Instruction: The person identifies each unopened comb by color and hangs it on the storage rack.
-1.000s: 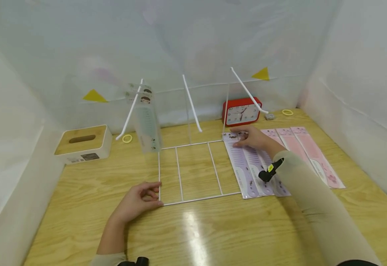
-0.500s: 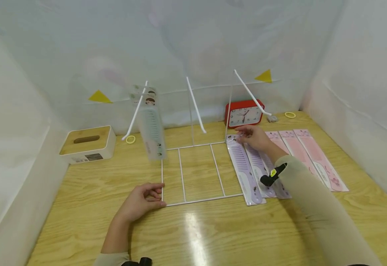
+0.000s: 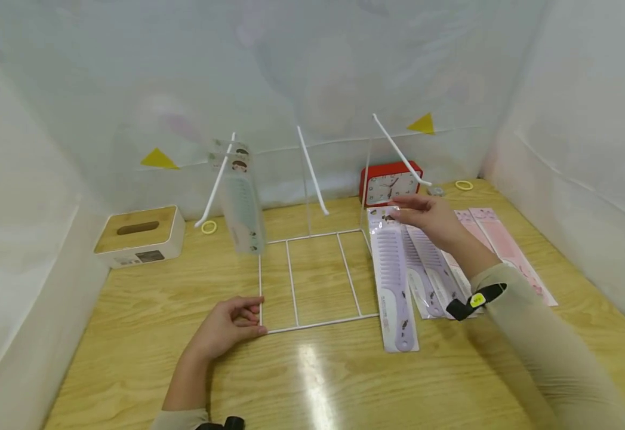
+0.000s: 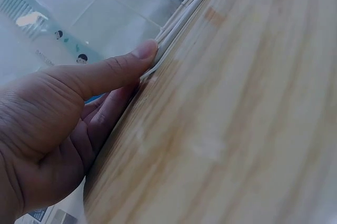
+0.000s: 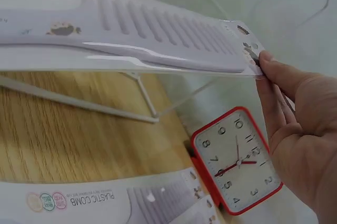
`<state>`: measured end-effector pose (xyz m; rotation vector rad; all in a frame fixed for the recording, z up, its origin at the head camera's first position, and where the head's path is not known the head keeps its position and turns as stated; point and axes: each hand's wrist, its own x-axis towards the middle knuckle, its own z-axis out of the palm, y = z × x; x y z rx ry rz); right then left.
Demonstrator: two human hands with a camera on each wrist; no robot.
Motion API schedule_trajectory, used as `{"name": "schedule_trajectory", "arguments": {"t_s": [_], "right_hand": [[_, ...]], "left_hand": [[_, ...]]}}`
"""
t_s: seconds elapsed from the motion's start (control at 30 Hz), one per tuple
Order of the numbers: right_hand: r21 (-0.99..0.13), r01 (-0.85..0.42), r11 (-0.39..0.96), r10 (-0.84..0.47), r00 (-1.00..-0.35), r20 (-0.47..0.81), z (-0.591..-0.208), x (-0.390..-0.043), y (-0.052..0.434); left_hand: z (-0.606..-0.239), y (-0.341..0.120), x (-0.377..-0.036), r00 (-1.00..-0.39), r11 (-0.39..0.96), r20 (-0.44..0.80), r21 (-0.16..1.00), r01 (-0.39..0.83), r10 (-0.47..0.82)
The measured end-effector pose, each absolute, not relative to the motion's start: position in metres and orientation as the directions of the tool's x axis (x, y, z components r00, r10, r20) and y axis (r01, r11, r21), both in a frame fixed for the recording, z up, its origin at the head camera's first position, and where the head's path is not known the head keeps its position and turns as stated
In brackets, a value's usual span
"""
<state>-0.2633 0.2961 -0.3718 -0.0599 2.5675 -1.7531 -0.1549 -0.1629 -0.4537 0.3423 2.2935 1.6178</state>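
In the head view, my right hand [image 3: 434, 222] pinches the top corner of a packaged purple comb [image 3: 394, 280], raised off the table and hanging towards me. The right wrist view shows thumb and fingers on the clear wrapper of this comb [image 5: 158, 29]. My left hand [image 3: 227, 327] holds the near left corner of a white wire display rack [image 3: 323, 323]. Its thumb lies on the rack's wire [image 4: 167, 38] in the left wrist view. Packaged green combs [image 3: 243, 209] hang from the rack's left hook. The middle and right hooks carry nothing.
More packaged purple combs [image 3: 429, 266] lie right of the rack, beside packaged pink combs [image 3: 508, 242]. Behind stand a red alarm clock [image 3: 391, 184] and a small grey object [image 3: 436, 191]. A tissue box [image 3: 140, 234] sits at left. Yellow rings [image 3: 208, 227] lie on the table.
My right hand has picked the leftmost purple comb up from the row, lifting it and bringing it nearer to me. The left hand keeps its place on the rack's corner.
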Motion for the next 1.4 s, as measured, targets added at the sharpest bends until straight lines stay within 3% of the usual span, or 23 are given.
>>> {"name": "schedule_trajectory", "arguments": {"t_s": [0.1,0.23,0.37,0.5,0.87,1.4], "right_hand": [[-0.957,-0.008,0.289,-0.045,-0.999,-0.005,-0.358,-0.248,0.295],[-1.000,-0.029,0.012,-0.117,-0.993,0.027,-0.343,-0.225,0.290],[-0.961,-0.082,-0.265,-0.205,-0.969,0.139,-0.331,-0.199,0.281],[-0.906,-0.175,-0.386,-0.280,-0.913,0.296,-0.319,-0.178,0.266],[-0.795,-0.392,-0.463,-0.351,-0.743,0.570,-0.288,-0.147,0.206],[-0.824,-0.398,-0.402,-0.274,-0.807,0.524,-0.268,-0.161,0.163]], "left_hand": [[-0.454,-0.165,-0.154,-0.925,0.334,-0.122,0.943,0.005,0.359],[-0.453,-0.168,-0.153,-0.930,0.333,-0.118,0.943,0.005,0.349],[-0.454,-0.167,-0.152,-0.926,0.320,-0.115,0.947,0.007,0.360],[-0.455,-0.166,-0.150,-0.923,0.312,-0.112,0.950,0.009,0.368],[-0.453,-0.165,-0.151,-0.926,0.332,-0.113,0.943,0.014,0.359],[-0.454,-0.165,-0.150,-0.927,0.334,-0.114,0.943,0.012,0.357]]}}
